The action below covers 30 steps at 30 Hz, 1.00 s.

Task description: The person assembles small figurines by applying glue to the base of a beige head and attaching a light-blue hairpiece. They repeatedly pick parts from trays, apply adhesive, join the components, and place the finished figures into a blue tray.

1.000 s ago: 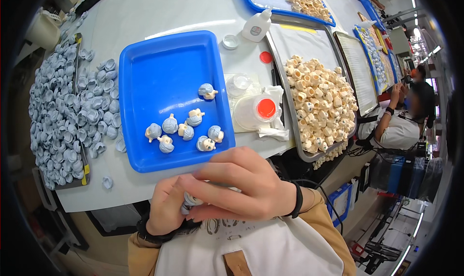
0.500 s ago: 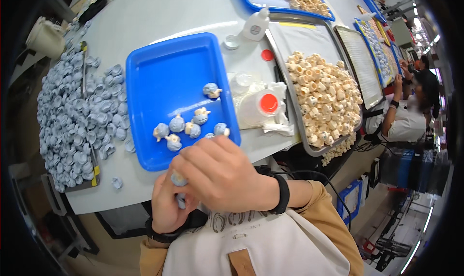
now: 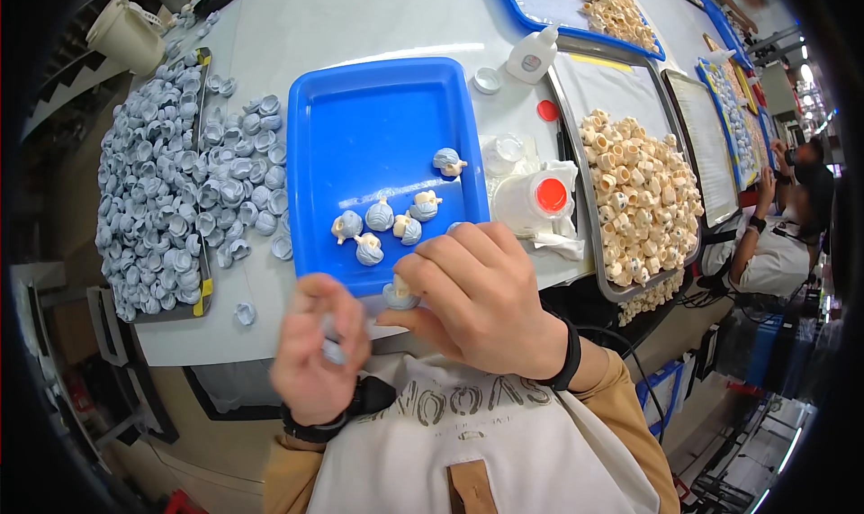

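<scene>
My right hand [image 3: 481, 302] pinches a small doll head [image 3: 399, 293], cream with a blue-grey cap, between thumb and fingers, just over the near edge of the blue tray [image 3: 310, 136]. Left of it, my left hand [image 3: 315, 356], smeared by motion, has its fingers curled around a blue-grey cap piece [image 3: 333, 350]. The two hands are apart. Inside the tray lie several capped doll heads [image 3: 369, 248], mostly grouped near the front, with one single head [image 3: 447, 161] farther right. My right hand partly hides another at the tray's near right corner.
Heaped blue-grey caps [image 3: 153, 199] cover the table's left side. On the right, a metal tray [image 3: 589, 235] bears cream hollow pieces [image 3: 639, 194]. Between the trays stand a jar with a red top [image 3: 517, 203] and a white squeeze bottle [image 3: 533, 55]. A co-worker [image 3: 765, 253] sits far right.
My hands, pressed together before, have separated. The right hand has moved right with the doll head, and the left hand has drawn away from it. The whole view has shifted slightly.
</scene>
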### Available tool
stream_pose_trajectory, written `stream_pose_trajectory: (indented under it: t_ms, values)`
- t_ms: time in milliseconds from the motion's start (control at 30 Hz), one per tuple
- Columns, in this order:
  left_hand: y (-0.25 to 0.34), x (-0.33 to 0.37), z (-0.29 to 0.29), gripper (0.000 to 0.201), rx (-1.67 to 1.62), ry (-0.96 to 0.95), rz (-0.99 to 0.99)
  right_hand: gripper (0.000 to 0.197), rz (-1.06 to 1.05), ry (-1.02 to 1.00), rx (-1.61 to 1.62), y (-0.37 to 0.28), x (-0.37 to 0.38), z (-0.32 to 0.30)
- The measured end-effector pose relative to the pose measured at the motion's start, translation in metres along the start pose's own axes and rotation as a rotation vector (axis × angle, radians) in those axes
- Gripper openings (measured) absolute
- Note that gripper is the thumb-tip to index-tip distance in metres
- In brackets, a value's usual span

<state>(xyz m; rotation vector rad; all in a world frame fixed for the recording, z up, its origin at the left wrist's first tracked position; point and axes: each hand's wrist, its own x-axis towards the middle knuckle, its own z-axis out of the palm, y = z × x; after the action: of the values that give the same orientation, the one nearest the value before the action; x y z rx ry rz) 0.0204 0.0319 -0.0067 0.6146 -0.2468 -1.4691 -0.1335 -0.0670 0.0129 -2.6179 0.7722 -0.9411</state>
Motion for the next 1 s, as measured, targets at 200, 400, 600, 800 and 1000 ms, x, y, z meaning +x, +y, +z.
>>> stream_pose_trajectory:
  t_ms: [200,400,600,800,1000]
  values:
    - [0.026,0.006,0.015,0.037,-0.034,0.114,-0.01,0.037,0.191,-0.11,-0.085,0.0,-0.002,0.005]
    - [0.014,0.006,0.002,0.021,-0.074,-0.098,-0.112,0.05,0.269,-0.136,-0.273,0.0,-0.001,0.013]
    - [0.007,0.013,0.015,0.035,0.1,0.119,-0.001,0.03,0.49,0.036,-0.095,0.036,-0.027,-0.118]
    - [-0.003,0.015,0.022,0.027,0.356,-0.073,-0.067,0.029,1.046,-0.413,-0.301,0.292,-0.061,-0.239]
    - [-0.002,0.008,0.004,0.056,0.5,-0.248,-0.129,0.027,0.914,-0.662,-0.405,0.306,-0.051,-0.212]
